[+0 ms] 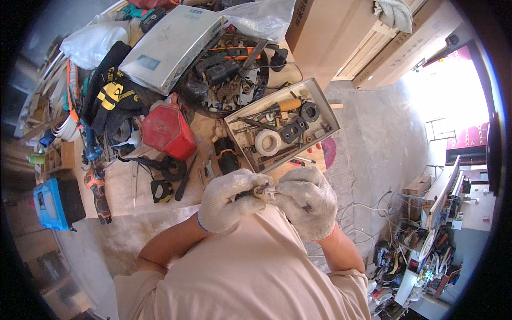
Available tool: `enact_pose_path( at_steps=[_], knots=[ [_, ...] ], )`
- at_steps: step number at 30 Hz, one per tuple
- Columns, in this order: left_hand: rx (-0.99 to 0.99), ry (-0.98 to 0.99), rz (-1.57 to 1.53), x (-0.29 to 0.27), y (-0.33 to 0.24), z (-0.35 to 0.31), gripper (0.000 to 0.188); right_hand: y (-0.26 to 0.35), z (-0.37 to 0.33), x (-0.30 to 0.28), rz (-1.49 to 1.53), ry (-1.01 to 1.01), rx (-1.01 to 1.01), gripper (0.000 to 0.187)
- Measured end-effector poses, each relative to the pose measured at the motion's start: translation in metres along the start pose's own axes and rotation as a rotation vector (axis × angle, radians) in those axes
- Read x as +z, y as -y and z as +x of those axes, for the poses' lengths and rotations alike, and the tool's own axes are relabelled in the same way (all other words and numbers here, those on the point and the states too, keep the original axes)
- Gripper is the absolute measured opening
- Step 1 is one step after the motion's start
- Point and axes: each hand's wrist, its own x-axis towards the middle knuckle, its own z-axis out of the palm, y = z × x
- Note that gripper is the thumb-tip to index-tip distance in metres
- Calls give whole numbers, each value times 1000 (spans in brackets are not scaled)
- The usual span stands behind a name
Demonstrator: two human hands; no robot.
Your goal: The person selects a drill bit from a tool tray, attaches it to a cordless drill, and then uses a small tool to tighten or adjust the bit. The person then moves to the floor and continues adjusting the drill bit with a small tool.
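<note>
Both my hands wear whitish knit work gloves and meet close in front of my chest. My left hand [226, 196] is closed around a small dark part with a brass-coloured ring [259, 191]; its exact kind is too small to tell. The fingers of my right hand [308, 201] are pinched together at the right end of that part, and what lies between them is mostly hidden. Just beyond the hands sits a shallow open box [327, 104]. In it lie a white tape roll [258, 143], a yellow-handled screwdriver [289, 105], a dark metal block [294, 130] and a black ring [304, 113].
A crowded workbench carries a red container [169, 132], a tape measure [161, 191], a cordless drill [97, 193] and a blue toolbox [49, 204]. Farther back are a flat white box [170, 47] and a basin heaped with hardware. Cables [368, 207] trail over the floor at right.
</note>
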Motion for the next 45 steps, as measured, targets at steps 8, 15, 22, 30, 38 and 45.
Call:
enact_pose_path(
  at_steps=[8,15,22,30,38,45],
  knots=[
    [-145,-34,-114,2,4,-3,35,1,2,6,-5,-30,5,33],
    [-192,-80,-181,-5,-8,12,44,-1,-4,7,275,-112,492,18],
    [-336,-146,-773,-16,-16,36,47,10,24,13,450,-177,553,30],
    [-247,-68,-1020,-24,7,38,37,-30,7,48,133,-142,325,26],
    [-247,-150,-625,-17,-14,36,32,-2,22,38,102,-178,259,23],
    [-142,-76,-509,-10,-11,41,30,1,21,40,-87,-180,150,29]
  ],
)
